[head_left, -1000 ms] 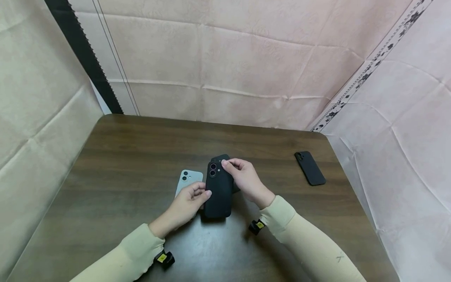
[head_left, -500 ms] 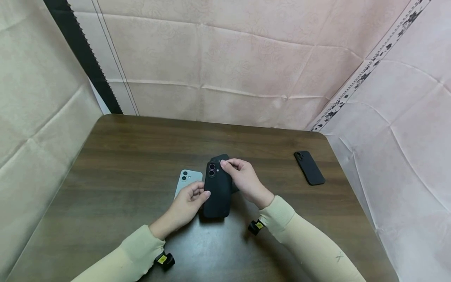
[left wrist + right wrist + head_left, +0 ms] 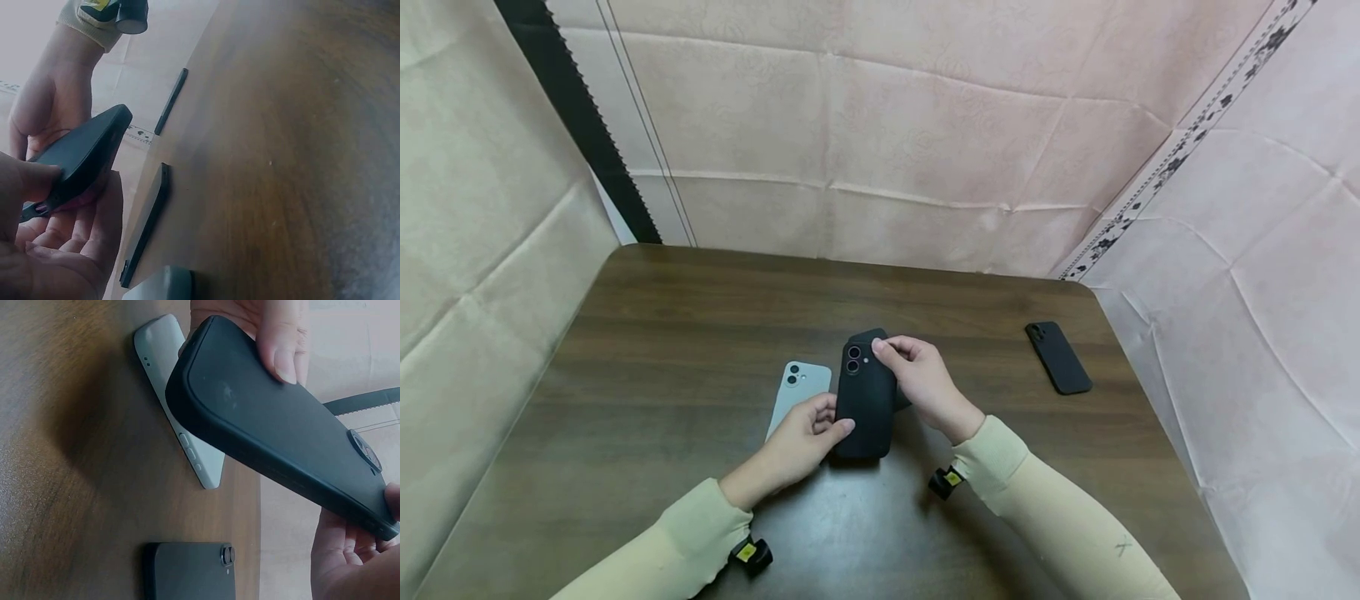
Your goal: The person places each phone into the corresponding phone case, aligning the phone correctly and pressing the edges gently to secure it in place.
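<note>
Both hands hold a black-cased phone (image 3: 867,412) above the table, its back with two round lenses facing up. My left hand (image 3: 801,442) grips its lower left edge, thumb on the back and fingers underneath. At the top right corner, my right hand (image 3: 923,382) pinches it beside the lenses. The right wrist view shows the case's rounded end and the left thumb pressing on the back (image 3: 250,406). Below lies a second black phone (image 3: 194,575), mostly hidden in the head view. A pale blue phone (image 3: 802,385) lies left of it, partly behind the left hand.
Another black phone (image 3: 1060,358) lies on the right of the brown wooden table (image 3: 715,317). Light cloth sheets (image 3: 925,150) hang behind the table and along both sides. Each wrist wears a small black camera (image 3: 751,552).
My left hand has slid slightly down the phone's left edge. The held phone's lower end appears slightly raised, while my right hand keeps its pinch almost in place.
</note>
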A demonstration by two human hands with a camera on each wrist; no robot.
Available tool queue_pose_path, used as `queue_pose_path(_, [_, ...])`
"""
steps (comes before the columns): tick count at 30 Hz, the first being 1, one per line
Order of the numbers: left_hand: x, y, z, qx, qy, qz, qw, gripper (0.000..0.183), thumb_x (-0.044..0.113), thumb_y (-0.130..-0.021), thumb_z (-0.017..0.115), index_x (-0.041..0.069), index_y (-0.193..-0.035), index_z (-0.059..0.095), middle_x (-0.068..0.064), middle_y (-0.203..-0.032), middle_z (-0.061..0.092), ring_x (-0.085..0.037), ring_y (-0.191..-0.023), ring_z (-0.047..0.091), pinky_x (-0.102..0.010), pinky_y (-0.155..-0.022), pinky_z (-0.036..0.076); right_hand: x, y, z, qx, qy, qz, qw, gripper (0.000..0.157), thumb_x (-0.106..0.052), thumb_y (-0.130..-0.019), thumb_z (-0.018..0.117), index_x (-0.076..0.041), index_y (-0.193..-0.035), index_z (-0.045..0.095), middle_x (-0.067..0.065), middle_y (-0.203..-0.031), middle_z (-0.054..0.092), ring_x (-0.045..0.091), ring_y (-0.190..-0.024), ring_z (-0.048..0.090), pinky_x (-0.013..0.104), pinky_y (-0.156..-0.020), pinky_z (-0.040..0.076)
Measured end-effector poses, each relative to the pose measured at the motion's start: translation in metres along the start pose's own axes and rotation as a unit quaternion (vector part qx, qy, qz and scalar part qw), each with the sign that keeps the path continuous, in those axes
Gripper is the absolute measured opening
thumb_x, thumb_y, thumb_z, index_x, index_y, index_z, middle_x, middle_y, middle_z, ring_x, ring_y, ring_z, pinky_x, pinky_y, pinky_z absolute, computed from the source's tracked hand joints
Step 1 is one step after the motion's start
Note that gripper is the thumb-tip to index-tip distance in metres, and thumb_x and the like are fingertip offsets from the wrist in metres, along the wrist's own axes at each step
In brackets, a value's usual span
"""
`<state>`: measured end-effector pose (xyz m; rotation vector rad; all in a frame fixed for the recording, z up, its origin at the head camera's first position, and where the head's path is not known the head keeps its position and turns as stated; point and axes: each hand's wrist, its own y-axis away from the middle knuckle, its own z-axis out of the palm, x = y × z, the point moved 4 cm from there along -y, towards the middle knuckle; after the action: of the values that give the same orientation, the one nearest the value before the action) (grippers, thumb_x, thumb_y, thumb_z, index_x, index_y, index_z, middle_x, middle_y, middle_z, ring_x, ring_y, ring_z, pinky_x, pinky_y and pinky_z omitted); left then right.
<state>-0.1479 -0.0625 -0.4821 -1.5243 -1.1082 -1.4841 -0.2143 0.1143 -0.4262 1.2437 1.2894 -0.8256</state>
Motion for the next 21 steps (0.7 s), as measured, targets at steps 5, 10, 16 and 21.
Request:
queue_pose_path(5, [0.0014,0.0010,-0.0009,0.002,0.001,0.006,1.0000,0.024,0.014,-0.097,0.061,0.003,-0.117,0.058,-0.008,-0.101,0.068,-0.019,-0.093,0.068,-0.030,-0.080,0.055,-0.0001,0.0007,0.0010,0.004,0.003,-0.007,1.000,0.037,-0.042,-0.093,0.064,-0.008,-0.106,0.070,0.011,-0.095,0.069,0.025,-0.082,0.063,0.034,-0.072,0.053])
queue_pose_path(10, [0.0027,0.0021,-0.0016,0.005,0.000,0.011,0.9999,0.027,0.014,-0.097,0.060,0.003,-0.121,0.057,-0.009,-0.103,0.068,-0.020,-0.095,0.068,-0.030,-0.081,0.054,-0.0021,0.0013,0.0016,0.006,0.010,-0.016,1.000,0.035,-0.043,-0.093,0.064,-0.010,-0.104,0.071,0.012,-0.095,0.068,0.026,-0.083,0.062,0.033,-0.072,0.052])
queue_pose_path(16, [-0.0009,0.0022,0.0012,-0.013,0.016,-0.008,0.9998,0.033,0.015,-0.094,0.065,0.000,-0.122,0.055,-0.011,-0.107,0.067,-0.022,-0.094,0.068,-0.032,-0.078,0.056,-0.0018,-0.0002,-0.0006,0.027,0.004,-0.018,0.999,0.033,-0.041,-0.093,0.064,-0.011,-0.103,0.071,0.012,-0.092,0.068,0.025,-0.082,0.061,0.033,-0.071,0.051])
queue_pose_path(21, [-0.0036,0.0045,0.0046,-0.041,0.063,-0.036,0.9966,0.036,0.011,-0.093,0.066,-0.005,-0.123,0.053,-0.017,-0.113,0.065,-0.032,-0.095,0.067,-0.040,-0.079,0.056,-0.0049,-0.0013,-0.0026,0.047,-0.008,-0.028,0.998,0.033,-0.039,-0.094,0.063,-0.009,-0.103,0.070,0.012,-0.091,0.066,0.024,-0.081,0.061,0.033,-0.071,0.051])
